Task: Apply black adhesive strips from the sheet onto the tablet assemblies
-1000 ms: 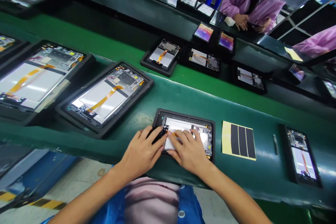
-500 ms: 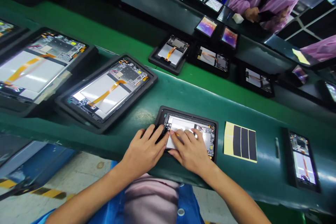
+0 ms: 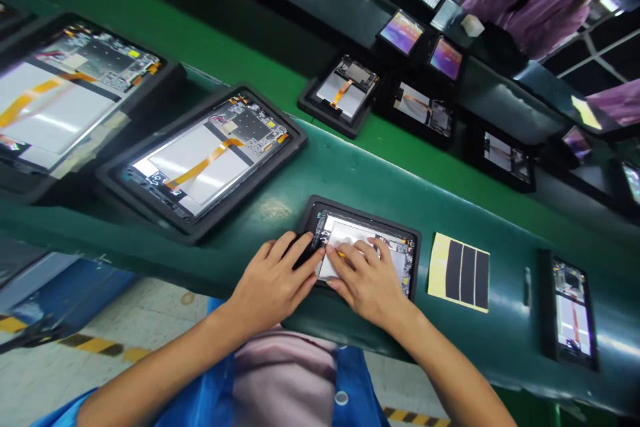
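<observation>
Opened tablet [image 3: 353, 233] lies flat, insides up, in a black tray [image 3: 370, 211], right of centre in the frame's lower half. Long side slopes slightly down rightward. White panel [image 3: 341, 229] and right-end circuit board [image 3: 409, 259] exposed; middle partly covered.

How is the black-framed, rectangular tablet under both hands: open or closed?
Open: its white rectangular panel and grey circuit board show uncovered around the right hand.

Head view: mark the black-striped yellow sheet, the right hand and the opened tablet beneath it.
Black-striped yellow sheet [image 3: 467, 273], head view: middle strip.
Right hand [image 3: 373, 281], head view: back of the hand.
Opened tablet [image 3: 350, 232], head view: white panel.
</observation>
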Motion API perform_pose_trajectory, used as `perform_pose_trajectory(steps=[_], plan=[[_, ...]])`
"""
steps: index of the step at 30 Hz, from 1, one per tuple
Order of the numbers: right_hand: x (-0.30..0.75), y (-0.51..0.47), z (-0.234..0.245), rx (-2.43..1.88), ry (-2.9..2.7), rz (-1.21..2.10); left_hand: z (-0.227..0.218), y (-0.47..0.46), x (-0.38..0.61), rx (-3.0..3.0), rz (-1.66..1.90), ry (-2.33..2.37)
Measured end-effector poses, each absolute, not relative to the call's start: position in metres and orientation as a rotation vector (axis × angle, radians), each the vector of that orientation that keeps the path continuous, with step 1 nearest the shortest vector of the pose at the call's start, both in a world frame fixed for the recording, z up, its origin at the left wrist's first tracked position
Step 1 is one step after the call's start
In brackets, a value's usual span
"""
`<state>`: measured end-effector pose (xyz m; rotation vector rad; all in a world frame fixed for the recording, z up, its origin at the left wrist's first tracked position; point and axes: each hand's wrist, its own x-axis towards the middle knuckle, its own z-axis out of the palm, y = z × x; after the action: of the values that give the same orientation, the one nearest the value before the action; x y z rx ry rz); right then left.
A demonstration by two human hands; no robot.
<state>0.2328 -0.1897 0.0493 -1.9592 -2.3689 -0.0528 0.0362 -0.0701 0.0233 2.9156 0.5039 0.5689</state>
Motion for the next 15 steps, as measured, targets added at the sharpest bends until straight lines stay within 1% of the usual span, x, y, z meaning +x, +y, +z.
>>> perform_pose_trajectory(steps=[15], plan=[[0.264, -0.18, 0.054, -1.793, -2.535, -0.028, 0.017, -0.066, 0.032, 2.793, 0.553, 0.482]])
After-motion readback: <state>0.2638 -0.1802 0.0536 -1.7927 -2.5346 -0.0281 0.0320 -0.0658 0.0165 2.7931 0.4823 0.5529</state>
